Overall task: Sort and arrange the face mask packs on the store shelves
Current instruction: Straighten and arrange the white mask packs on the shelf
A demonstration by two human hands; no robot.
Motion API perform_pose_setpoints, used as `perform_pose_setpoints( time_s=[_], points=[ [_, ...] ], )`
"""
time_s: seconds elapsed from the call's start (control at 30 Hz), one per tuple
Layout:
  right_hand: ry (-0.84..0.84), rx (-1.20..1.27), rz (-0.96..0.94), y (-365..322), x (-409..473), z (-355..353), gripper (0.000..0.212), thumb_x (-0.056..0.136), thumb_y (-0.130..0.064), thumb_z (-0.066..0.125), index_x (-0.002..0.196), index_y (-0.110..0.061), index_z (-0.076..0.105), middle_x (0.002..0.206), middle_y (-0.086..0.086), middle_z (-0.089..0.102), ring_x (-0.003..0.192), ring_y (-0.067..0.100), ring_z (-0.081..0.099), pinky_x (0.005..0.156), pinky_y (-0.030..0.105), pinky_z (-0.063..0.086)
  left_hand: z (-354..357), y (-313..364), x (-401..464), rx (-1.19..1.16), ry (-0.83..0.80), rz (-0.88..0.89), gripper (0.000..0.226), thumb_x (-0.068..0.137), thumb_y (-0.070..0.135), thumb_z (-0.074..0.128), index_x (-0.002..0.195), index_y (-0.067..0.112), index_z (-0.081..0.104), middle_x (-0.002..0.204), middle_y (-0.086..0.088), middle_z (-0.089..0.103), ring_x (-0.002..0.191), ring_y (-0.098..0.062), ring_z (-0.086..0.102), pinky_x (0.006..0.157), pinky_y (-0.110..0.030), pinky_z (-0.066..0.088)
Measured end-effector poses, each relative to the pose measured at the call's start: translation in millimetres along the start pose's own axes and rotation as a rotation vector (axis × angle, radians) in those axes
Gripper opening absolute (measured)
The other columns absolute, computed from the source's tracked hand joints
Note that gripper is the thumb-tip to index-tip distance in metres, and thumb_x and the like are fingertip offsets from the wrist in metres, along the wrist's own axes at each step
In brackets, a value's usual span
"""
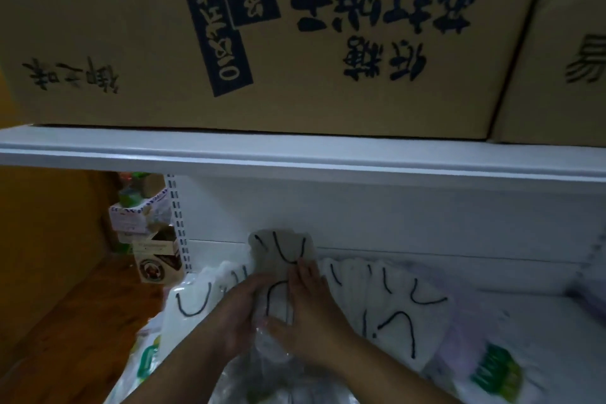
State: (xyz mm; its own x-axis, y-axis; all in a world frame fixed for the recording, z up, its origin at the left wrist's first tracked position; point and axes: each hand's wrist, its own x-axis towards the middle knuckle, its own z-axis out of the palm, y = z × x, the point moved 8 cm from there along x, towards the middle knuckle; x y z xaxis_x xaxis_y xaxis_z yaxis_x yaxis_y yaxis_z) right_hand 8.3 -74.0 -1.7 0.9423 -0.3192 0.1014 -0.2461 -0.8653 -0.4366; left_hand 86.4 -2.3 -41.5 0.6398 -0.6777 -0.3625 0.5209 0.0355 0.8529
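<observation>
Both hands meet on one clear-wrapped face mask pack (278,292) standing near the back of the white lower shelf (524,315), evidently to square it up and seat it between the packs fanned out on either side. The left hand (242,311) wraps the pack's left edge, fingers curled round it, which steadies the soft bundle while the right hand (311,298) lies over its face, fingers fairly straight and pointing toward the shelf's back wall, with the thumb low against the wrapping; its grip reads as a flat press, not a pinch, though the dim, blurred view makes the fingertip contact hard to confirm. Both forearms come up from the bottom edge and converge, wrists close together. To the left leans another white pack (193,302) with dark ear loops, and to the right a row of white packs (393,298) slumps sideways, beside a green-printed bag (492,371). Above, large cardboard cartons (295,36) sit on the upper shelf (295,157), and small product boxes (154,256) stand past the slotted upright at left.
</observation>
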Motion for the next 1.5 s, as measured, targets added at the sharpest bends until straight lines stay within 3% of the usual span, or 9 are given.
perform_pose_setpoints(
  time_s=[0.1,0.2,0.37,0.6,0.77,1.0,1.17,1.4,1.5],
  points=[
    [0.191,0.169,0.111,37.0,-23.7,-35.6,0.101,0.084,-0.056,0.057,0.153,-0.014,-0.004,0.161,0.001,-0.007,0.148,0.016,-0.006,0.115,0.022,0.000,38.0,-11.4,17.2,0.025,-0.068,-0.063,0.032,0.089,0.014,0.051,0.083,-0.006,0.075,0.089,-0.026,0.072,0.066,-0.033,0.072,0.049,-0.032,0.055],
    [0.413,0.419,0.312,82.8,-62.2,-65.7,0.076,0.083,-0.048,0.063,0.146,-0.031,0.025,0.139,-0.009,0.050,0.126,0.008,0.049,0.099,0.017,0.039,82.7,-20.9,28.0,0.023,-0.151,-0.109,0.036,0.084,0.014,0.048,0.073,-0.006,0.076,0.083,-0.027,0.071,0.062,-0.036,0.070,0.047,-0.036,0.055],
    [0.371,0.880,0.574,140.6,-104.6,-72.8,0.027,0.085,-0.025,0.067,0.112,-0.029,0.063,0.084,-0.013,0.072,0.079,0.004,0.070,0.080,0.031,0.058,151.6,-44.4,32.0,0.017,-0.162,-0.153,0.039,0.084,0.017,0.050,0.101,-0.013,0.067,0.102,-0.033,0.067,0.086,-0.042,0.066,0.076,-0.046,0.055],
    [0.454,0.857,0.644,203.0,-175.4,-106.9,0.022,0.087,-0.011,0.062,0.105,-0.023,0.067,0.108,-0.001,0.069,0.100,0.012,0.065,0.093,0.031,0.052,248.0,-87.7,16.9,0.062,-0.253,-0.203,0.039,0.090,0.019,0.045,0.105,-0.010,0.065,0.103,-0.031,0.068,0.090,-0.040,0.066,0.082,-0.045,0.051],
    [0.499,0.902,0.645,266.6,-246.9,-141.3,0.027,0.084,-0.007,0.066,0.096,-0.031,0.067,0.089,-0.020,0.069,0.078,-0.011,0.064,0.072,0.012,0.049,337.5,-131.7,4.0,0.111,-0.293,-0.183,0.025,0.099,0.013,0.044,0.102,-0.005,0.061,0.096,-0.021,0.067,0.084,-0.033,0.060,0.069,-0.040,0.047],
    [0.672,0.937,0.751,376.4,-368.7,-192.9,0.038,0.087,-0.004,0.060,0.121,-0.020,0.063,0.116,0.002,0.068,0.112,0.015,0.061,0.103,0.034,0.045,493.5,-218.8,-27.2,0.186,-0.382,-0.191,0.021,0.094,0.006,0.047,0.090,-0.007,0.063,0.066,-0.021,0.070,0.063,-0.033,0.068,0.058,-0.036,0.053],
    [0.776,0.945,0.880,438.7,-468.6,-231.1,0.025,0.094,-0.005,0.049,0.103,-0.021,0.067,0.089,-0.008,0.068,0.069,0.002,0.063,0.063,0.012,0.049,604.1,-277.9,-52.2,0.288,-0.494,-0.254,0.018,0.093,0.008,0.051,0.095,-0.004,0.065,0.070,-0.018,0.072,0.064,-0.032,0.067,0.054,-0.034,0.053],
    [0.764,0.932,1.052,503.0,-562.6,-276.4,0.025,0.096,-0.011,0.047,0.111,-0.021,0.064,0.104,-0.002,0.070,0.091,0.023,0.069,0.065,0.024,0.053,719.3,-346.8,-84.4,0.304,-0.669,-0.334,0.018,0.097,0.009,0.050,0.103,-0.002,0.062,0.078,-0.019,0.074,0.065,-0.034,0.070,0.052,-0.036,0.056],
    [0.788,0.939,1.098,537.3,-585.7,-290.6,0.023,0.096,-0.015,0.051,0.115,-0.020,0.063,0.104,-0.002,0.070,0.073,0.014,0.069,0.055,0.021,0.049,758.9,-367.6,-79.1,0.311,-0.744,-0.338,0.018,0.097,0.004,0.049,0.105,-0.003,0.063,0.090,-0.021,0.073,0.074,-0.034,0.071,0.061,-0.038,0.057]
  ],
)
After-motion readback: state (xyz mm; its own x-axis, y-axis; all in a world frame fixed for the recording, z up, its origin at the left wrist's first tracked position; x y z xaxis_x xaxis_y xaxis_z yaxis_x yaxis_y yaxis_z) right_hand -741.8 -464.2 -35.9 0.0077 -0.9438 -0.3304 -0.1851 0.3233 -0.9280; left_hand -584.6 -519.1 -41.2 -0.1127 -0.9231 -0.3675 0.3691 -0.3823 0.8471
